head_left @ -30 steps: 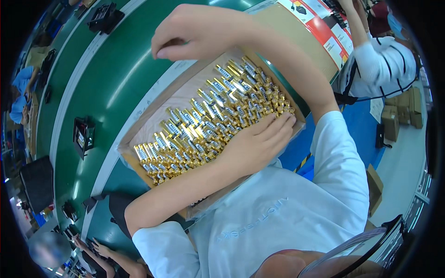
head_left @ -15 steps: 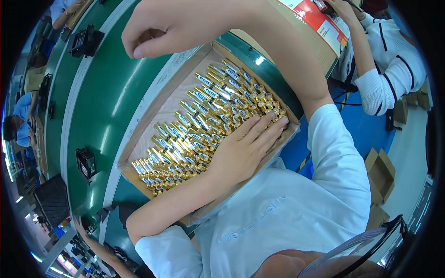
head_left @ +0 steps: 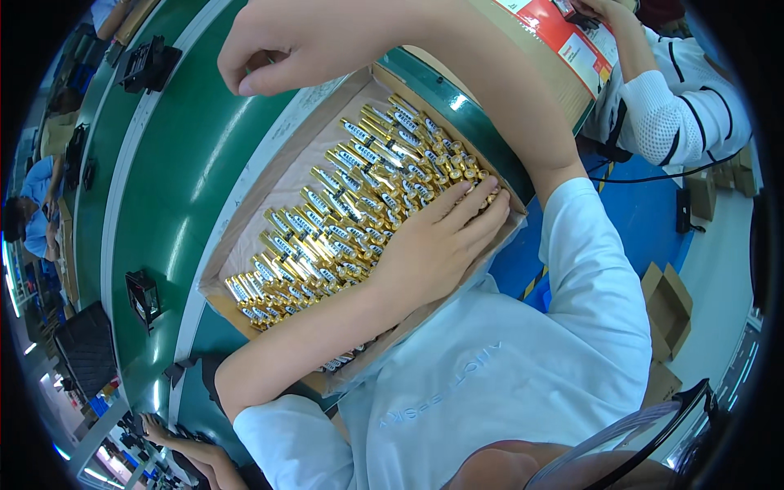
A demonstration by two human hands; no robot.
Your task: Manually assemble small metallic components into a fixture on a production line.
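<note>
A shallow cardboard box (head_left: 214, 287) in front of me holds many gold batteries (head_left: 327, 237) with white labels, packed in slanted rows. My left hand (head_left: 433, 245) reaches across it, back upward. Its slightly bent, parted fingers rest on the batteries at the right end, near the side closest to me; the thumb is hidden. Beyond the box's far side, my right hand (head_left: 286, 49) hangs above the green conveyor (head_left: 196, 163). Its fingers curl in toward the thumb, and whatever they may hold does not show.
Small black devices (head_left: 143, 298) stand on the conveyor. A red and white printed carton (head_left: 576, 53) lies at the upper right, beside a co-worker's white sleeve (head_left: 661, 114). Another person's forearm (head_left: 192, 449) shows at lower left. An opened cardboard box (head_left: 665, 310) sits at the right.
My left fingers have bent and spread a little over the batteries. My right hand stays nearly in place. The co-worker's sleeve and the forearm at lower left have shifted.
</note>
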